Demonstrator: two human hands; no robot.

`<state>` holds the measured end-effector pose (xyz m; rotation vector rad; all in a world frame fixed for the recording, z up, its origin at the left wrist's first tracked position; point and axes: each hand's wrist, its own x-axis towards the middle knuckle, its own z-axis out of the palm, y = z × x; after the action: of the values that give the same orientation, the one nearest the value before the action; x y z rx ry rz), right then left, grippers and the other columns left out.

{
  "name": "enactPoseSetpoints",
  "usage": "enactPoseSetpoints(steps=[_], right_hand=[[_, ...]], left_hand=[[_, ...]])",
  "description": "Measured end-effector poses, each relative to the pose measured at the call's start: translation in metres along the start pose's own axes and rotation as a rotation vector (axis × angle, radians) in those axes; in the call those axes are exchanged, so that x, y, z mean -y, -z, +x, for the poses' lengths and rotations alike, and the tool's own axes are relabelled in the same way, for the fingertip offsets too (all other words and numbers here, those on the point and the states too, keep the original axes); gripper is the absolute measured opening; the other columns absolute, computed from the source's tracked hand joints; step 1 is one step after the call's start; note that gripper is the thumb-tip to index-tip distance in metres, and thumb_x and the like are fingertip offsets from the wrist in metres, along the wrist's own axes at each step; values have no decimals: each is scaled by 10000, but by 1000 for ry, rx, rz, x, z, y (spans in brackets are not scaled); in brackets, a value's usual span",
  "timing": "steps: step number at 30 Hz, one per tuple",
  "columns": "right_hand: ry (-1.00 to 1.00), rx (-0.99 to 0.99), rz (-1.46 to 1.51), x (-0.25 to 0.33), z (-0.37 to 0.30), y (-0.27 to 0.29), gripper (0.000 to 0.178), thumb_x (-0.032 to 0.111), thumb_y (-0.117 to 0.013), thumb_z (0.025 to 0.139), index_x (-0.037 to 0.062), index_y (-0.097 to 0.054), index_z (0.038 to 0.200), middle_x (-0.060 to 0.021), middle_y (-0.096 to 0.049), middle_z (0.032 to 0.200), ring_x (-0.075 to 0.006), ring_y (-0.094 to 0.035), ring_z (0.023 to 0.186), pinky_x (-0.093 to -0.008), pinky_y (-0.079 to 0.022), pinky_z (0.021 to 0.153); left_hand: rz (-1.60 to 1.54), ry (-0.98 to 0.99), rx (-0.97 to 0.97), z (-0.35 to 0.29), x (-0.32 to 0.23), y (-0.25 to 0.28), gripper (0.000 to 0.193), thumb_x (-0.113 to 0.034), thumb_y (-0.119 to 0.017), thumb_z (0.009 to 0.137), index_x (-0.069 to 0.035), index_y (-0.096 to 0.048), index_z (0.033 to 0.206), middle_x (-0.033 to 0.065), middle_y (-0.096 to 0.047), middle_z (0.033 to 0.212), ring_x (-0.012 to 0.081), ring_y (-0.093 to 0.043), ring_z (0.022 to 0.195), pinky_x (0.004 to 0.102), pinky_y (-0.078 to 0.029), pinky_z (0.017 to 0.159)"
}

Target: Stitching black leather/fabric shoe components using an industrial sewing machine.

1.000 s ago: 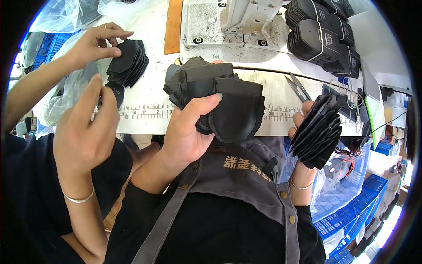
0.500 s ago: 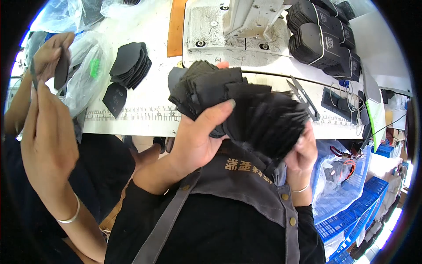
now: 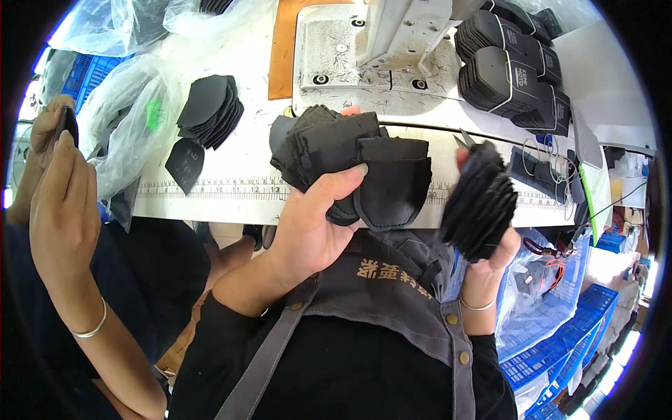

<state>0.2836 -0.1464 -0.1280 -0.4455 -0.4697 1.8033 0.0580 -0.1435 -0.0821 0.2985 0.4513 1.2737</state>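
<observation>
My left hand (image 3: 316, 210) is closed round a fanned stack of black cut pieces (image 3: 343, 145), its thumb lying across the top ones. The front piece has a rounded lower end. In my right hand (image 3: 500, 252) is a separate thick bundle of black pieces (image 3: 479, 203), blurred and held upright, apart from the left stack. Between the two bundles part of the table's ruler strip (image 3: 441, 189) shows. Scissors (image 3: 465, 138) lie behind the right bundle, mostly hidden by it.
A small stack of black pieces (image 3: 210, 112) and a single marked piece (image 3: 185, 165) lie left on the table. Tied bundles (image 3: 500, 80) stand far right, beyond a white machine (image 3: 392, 42). A co-worker's hands (image 3: 63, 189) hold a dark piece at left. Blue crates (image 3: 560, 343) stand lower right.
My right hand has parted its bundle from the left stack and moved slightly right, turning it upright. The co-worker's hands have shifted a little left and down.
</observation>
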Motion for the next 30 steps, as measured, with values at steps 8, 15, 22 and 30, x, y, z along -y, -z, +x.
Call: enactPoseSetpoints(steps=[8, 15, 22, 30], right_hand=[[-74, 43, -194, -8, 7, -29, 606, 57, -647, 696, -63, -335, 1202, -167, -496, 1126, -246, -490, 1060, -340, -360, 930], [-7, -17, -308, -20, 9, -49, 532, 37, -635, 734, -61, -352, 1173, -143, -517, 1083, -204, -515, 1001, -302, -388, 889], [146, -66, -372, -14, 0, -28, 608, 103, -672, 700, -49, -337, 1184, -155, -500, 1088, -234, -493, 1027, -341, -366, 915], [212, 112, 38, 18, -7, 15, 505, 119, -559, 781, -55, -355, 1209, -183, -486, 1156, -286, -481, 1076, -421, -343, 959]], left_hand=[[113, -17, -3, 0, 10, -4, 513, 7, -405, 829, -87, -257, 1311, 109, -449, 1210, 222, -460, 1117, 377, -386, 932], [46, 75, 24, 3, 7, -1, 533, -149, -401, 831, -41, -228, 1323, 158, -412, 1257, 274, -427, 1153, 411, -341, 974], [101, 30, -77, 4, 4, -6, 586, -264, -382, 803, -27, -232, 1317, 233, -404, 1232, 334, -457, 1111, 435, -373, 945], [94, 77, 86, 4, -6, 3, 623, -278, -418, 788, -59, -199, 1329, 233, -437, 1162, 427, -488, 1034, 427, -494, 788]])
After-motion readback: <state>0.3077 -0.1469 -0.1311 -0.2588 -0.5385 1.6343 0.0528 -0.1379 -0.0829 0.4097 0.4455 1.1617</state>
